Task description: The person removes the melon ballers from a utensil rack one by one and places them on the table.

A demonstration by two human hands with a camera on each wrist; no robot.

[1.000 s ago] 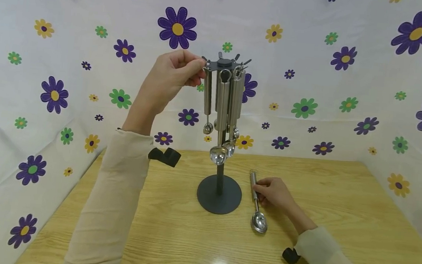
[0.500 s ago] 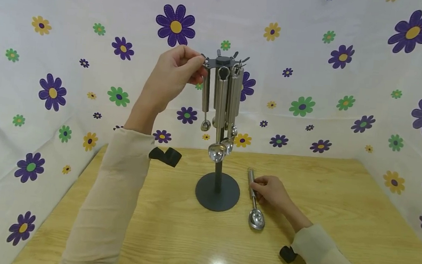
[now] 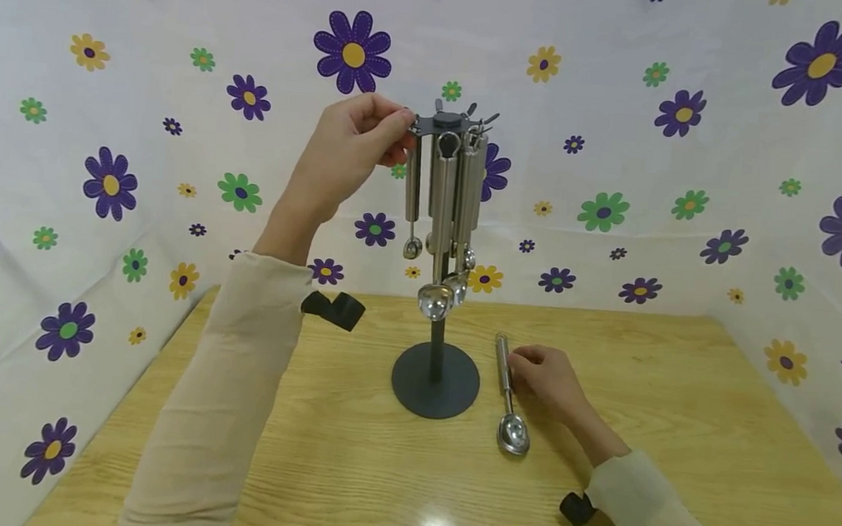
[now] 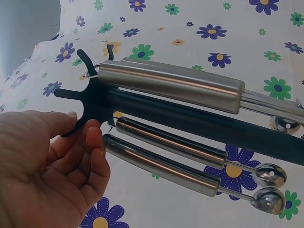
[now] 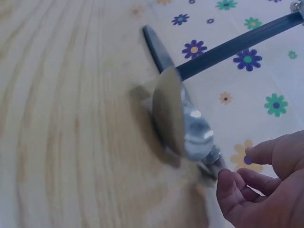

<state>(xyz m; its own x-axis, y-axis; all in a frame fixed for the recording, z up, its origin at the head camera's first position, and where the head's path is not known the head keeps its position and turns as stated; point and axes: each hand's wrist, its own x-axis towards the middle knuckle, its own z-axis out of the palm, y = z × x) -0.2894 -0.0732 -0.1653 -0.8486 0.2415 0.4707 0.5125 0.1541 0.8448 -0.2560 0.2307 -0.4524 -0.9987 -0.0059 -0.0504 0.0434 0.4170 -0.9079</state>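
In the head view, a dark stand [image 3: 435, 381] bears several steel utensils by their rings. My left hand [image 3: 352, 148] is raised to its top, and thumb and fingertips pinch one of the hooks, as the left wrist view also shows. Right beside those fingertips hangs a melon baller [image 4: 161, 166]; a second melon baller [image 4: 173, 142] is close by. A larger scoop [image 3: 436, 301] hangs at the front. On the table lies a steel scoop [image 3: 514, 435], handle pointing away. My right hand [image 3: 546, 381] rests beside that handle, thumb and fingers apart in the right wrist view.
The wooden table [image 3: 342, 473] runs back to a flowered cloth [image 3: 626, 147] that hangs behind and at both sides. Some of the stand's upturned hooks [image 3: 472, 110] carry nothing. Black wrist mounts [image 3: 578, 509] stick out from the sleeves.
My right fingers have come off the lying scoop's handle and now sit just beside it. The left hand stays at the hook with its fingertips slightly shifted. The head view has shifted slightly.
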